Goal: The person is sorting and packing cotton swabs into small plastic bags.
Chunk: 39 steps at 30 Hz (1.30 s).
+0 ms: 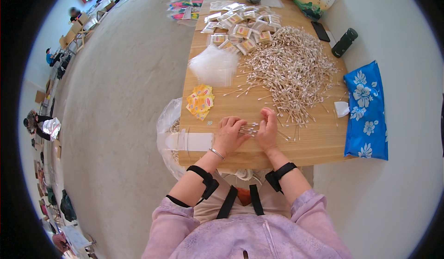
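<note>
Between my two hands, close to the table's front edge, lies a small bunch of cotton swabs (249,129). My left hand (229,135) is closed round one end of the bunch, its fingers bent over the sticks. At the other end my right hand (267,130) is turned on its side with curled fingers, gripping the swab tips; its palm side is partly hidden. Right of it a few loose swabs rest on the wood. Beyond my hands spreads a big heap of loose cotton swabs (296,69). A white card strip (200,141) lies beside my left wrist.
Yellow printed cards (200,101), clear plastic bags (213,65) and filled swab packets (243,30) line the table's left side. A blue floral pouch (367,113), a black bottle (344,43) and a phone (320,31) are at right. A plastic sack (169,120) hangs beside the left edge.
</note>
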### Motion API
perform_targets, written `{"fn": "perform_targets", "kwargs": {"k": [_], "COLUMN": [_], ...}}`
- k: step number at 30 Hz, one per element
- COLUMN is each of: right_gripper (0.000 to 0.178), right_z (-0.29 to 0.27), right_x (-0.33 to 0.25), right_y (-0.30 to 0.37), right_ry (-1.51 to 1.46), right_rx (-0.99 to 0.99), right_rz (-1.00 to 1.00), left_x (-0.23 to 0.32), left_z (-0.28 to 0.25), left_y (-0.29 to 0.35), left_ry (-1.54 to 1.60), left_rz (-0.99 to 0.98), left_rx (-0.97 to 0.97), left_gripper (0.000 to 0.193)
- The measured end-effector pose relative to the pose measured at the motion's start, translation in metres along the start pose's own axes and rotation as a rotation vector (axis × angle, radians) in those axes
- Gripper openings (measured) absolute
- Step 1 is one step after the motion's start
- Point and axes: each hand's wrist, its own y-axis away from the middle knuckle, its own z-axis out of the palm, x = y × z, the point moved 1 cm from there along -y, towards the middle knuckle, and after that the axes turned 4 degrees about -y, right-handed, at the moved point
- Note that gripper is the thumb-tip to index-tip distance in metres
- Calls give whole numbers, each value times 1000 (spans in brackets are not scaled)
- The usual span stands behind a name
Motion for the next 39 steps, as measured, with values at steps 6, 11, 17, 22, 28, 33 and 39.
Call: {"fn": "perform_targets", "kwargs": {"k": [6, 11, 17, 22, 28, 33, 39], "right_gripper": [36, 35, 41, 66, 88, 95, 94], "right_z": [7, 28, 44, 40, 35, 28, 26], "right_x": [-17, -13, -13, -26, -43, -48, -46], "right_y": [7, 11, 12, 30, 46, 47, 49], "right_ry": [43, -27, -238, 653, 840, 899, 932], "right_rx": [19, 49, -157, -530, -693, -717, -787], "right_rz": [31, 139, 159, -208, -199, -265, -268], "left_x": [10, -2, -8, -30, -34, -31, -32], "left_z": [-6, -2, -6, 6, 12, 11, 10], "left_y": [12, 20, 23, 30, 29, 28, 28], "left_ry": [-56, 82, 397, 947, 1032, 989, 1047], "left_rz": [-136, -165, -193, -407, -474, -484, -505], "left_rx": [160, 120, 81, 335, 444, 432, 426], "left_gripper": [60, 65, 56, 44, 36, 32, 32]}}
